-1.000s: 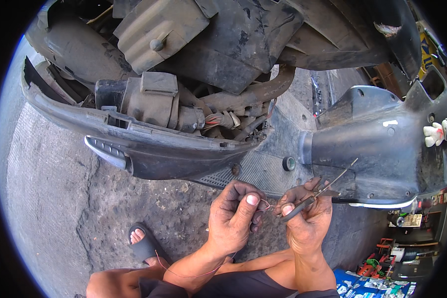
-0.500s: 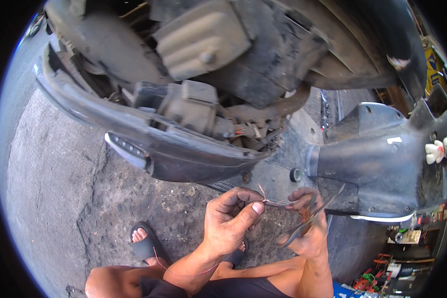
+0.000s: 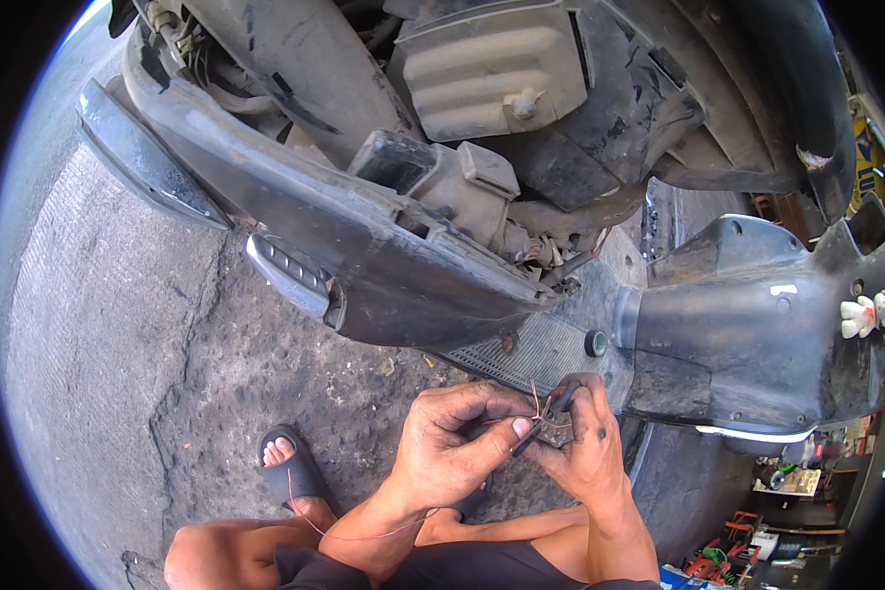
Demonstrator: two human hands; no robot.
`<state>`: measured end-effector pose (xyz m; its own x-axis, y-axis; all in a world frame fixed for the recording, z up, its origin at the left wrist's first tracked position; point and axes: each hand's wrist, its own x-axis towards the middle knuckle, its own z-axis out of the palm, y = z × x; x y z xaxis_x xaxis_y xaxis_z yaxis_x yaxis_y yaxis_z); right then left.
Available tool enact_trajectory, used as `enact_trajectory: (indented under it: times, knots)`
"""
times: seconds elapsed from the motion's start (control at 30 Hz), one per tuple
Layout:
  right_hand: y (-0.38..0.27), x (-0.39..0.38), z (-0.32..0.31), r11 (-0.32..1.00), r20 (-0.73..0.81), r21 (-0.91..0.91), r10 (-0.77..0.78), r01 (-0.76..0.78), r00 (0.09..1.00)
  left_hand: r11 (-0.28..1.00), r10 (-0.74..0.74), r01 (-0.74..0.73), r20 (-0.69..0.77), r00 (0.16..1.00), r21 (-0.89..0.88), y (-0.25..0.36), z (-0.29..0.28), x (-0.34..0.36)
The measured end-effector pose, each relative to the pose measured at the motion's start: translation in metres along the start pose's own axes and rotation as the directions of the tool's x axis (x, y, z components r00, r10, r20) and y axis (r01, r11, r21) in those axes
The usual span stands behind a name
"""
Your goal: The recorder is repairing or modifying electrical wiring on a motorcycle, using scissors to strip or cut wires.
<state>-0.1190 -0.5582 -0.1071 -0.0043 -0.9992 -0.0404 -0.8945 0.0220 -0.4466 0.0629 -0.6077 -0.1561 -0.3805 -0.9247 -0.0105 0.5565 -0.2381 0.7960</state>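
Observation:
My left hand (image 3: pixel 459 440) is closed, pinching a thin reddish wire (image 3: pixel 535 395) between thumb and forefinger. Bare strands stand up and sideways from the pinch, and a long loop of wire hangs below my left forearm. Close against it, my right hand (image 3: pixel 585 447) is curled with its fingertips at the strands. Within that hand sits a dark-handled tool (image 3: pixel 561 399), scissors-like but mostly hidden by the fingers. Both hands are in front of the scooter's dusty body panel (image 3: pixel 364 285).
A grey footboard (image 3: pixel 536 356) and the dark front shield (image 3: pixel 713 324) lie beyond my hands. A small white toy (image 3: pixel 857 317) hangs at the right. Rough concrete (image 3: pixel 236 383) spreads left. Tools and red-handled items (image 3: pixel 723 551) fill the lower right corner.
My right hand has moved left to the wire, and the tool in it has turned so its pointed end no longer shows. The view has shifted, and the scooter appears farther right.

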Motion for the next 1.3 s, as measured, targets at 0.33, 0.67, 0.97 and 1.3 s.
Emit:
enact_trajectory:
  times: [0.33,0.67,0.97,1.3]
  knots:
    - [-0.009,0.005,0.005,0.989,0.051,-0.076,-0.120,0.124,0.991,0.997,-0.074,0.071,0.077,0.994,0.043,0.021,-0.025,-0.009]
    - [-0.026,0.020,0.011,0.970,0.036,-0.006,-0.242,0.242,0.970,0.998,0.009,-0.014,-0.093,0.996,-0.057,0.027,-0.053,-0.018]
    - [0.013,0.008,-0.010,0.927,0.125,0.360,0.063,-0.105,0.990,0.973,0.138,-0.145,-0.052,0.989,-0.178,0.027,-0.054,-0.011]
    - [0.065,0.016,-0.010,0.811,0.120,-0.155,0.582,-0.564,0.804,0.990,-0.001,-0.009,-0.070,0.998,-0.143,0.023,-0.028,-0.012]
